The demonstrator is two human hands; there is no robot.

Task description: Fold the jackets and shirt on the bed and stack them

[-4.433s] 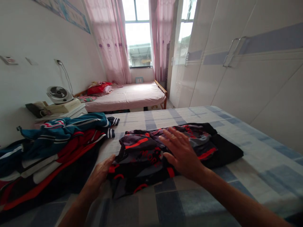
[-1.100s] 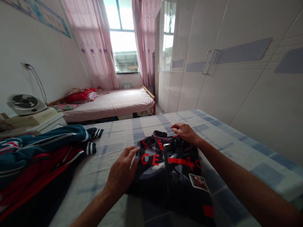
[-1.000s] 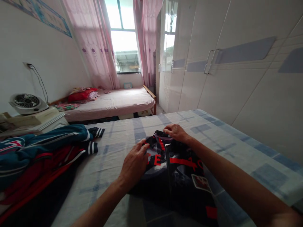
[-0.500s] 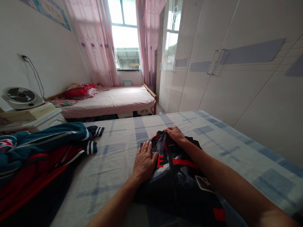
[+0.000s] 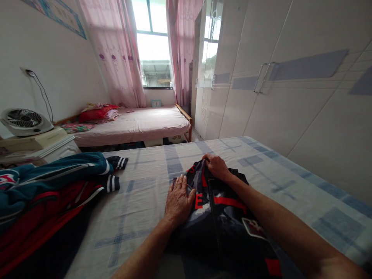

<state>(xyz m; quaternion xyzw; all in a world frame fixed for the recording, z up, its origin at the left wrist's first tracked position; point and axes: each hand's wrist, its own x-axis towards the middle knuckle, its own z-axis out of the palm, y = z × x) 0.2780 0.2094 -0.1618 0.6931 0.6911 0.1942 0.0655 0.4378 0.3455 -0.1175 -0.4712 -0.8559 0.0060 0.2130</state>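
A black zip-up jacket (image 5: 203, 232) with red lettering, red bands and grey patterning lies on the checked bed sheet (image 5: 139, 201) in front of me. My left hand (image 5: 180, 199) rests flat on its left side, fingers stretched out beside a red letter. At the jacket's far end, my right hand (image 5: 216, 166) is closed on the fabric near the collar, at the top of the zip. The right forearm crosses over the jacket's right side, hiding part of it. A white-edged patch (image 5: 254, 228) shows near that forearm.
On the left of the bed lie a teal jacket (image 5: 66, 170) and a red and dark garment (image 5: 55, 217). A fan (image 5: 27, 121) stands on a cabinet beyond them. A pink-sheeted bed (image 5: 139, 124) is under the window. White wardrobes (image 5: 305, 116) line the right side.
Both hands keep almost the same place on the jacket. The view has shifted very slightly, and the jacket's front sits a touch further right in it.
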